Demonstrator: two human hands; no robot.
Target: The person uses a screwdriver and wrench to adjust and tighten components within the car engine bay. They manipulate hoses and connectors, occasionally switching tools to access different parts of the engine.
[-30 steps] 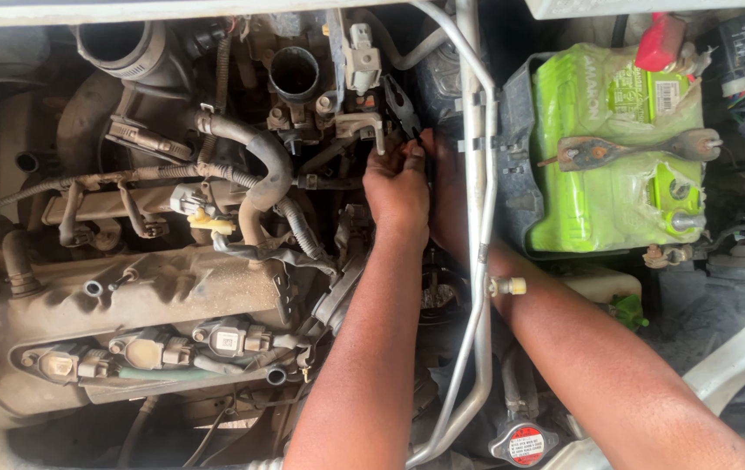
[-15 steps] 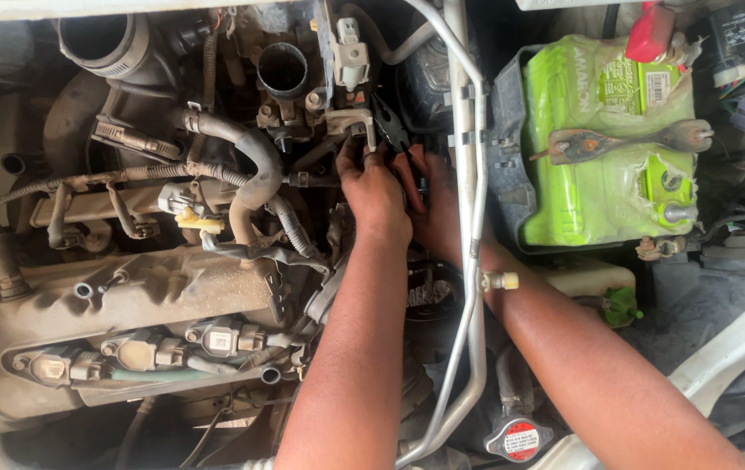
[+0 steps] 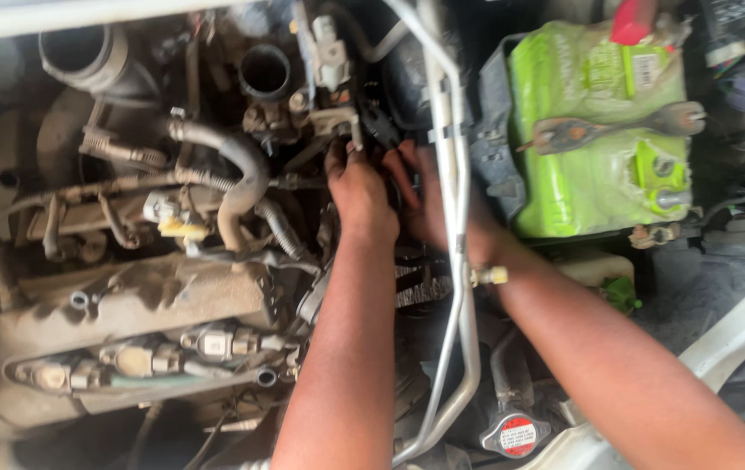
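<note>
Both of your hands sit slightly higher and further left in the frame than half a second ago, and the view has drifted so the green battery (image 3: 599,130) lies nearer the upper right corner. Your left hand (image 3: 359,187) reaches up the centre of the engine bay, fingers curled against a small grey bracket (image 3: 335,122) just below the open round intake port (image 3: 265,71). Your right hand (image 3: 429,196) lies just beside it, partly behind the silver pipe (image 3: 451,174) that runs down the middle of the frame; its fingers press into the dark gap next to the left hand. Whether either hand grips a fastener or a tool cannot be told, since the fingertips are hidden among dark parts.

Progress, as judged from this view: the intake port stands uncovered and the large duct opening (image 3: 76,54) at upper left is also bare, which suggests that stripping down is already under way. The black curved hose (image 3: 237,170) is attached at centre left. A rusty spanner (image 3: 616,129) rests unused on top of the battery. The bracket under your fingers is in place on the engine, so the step at this spot appears unfinished.
</note>
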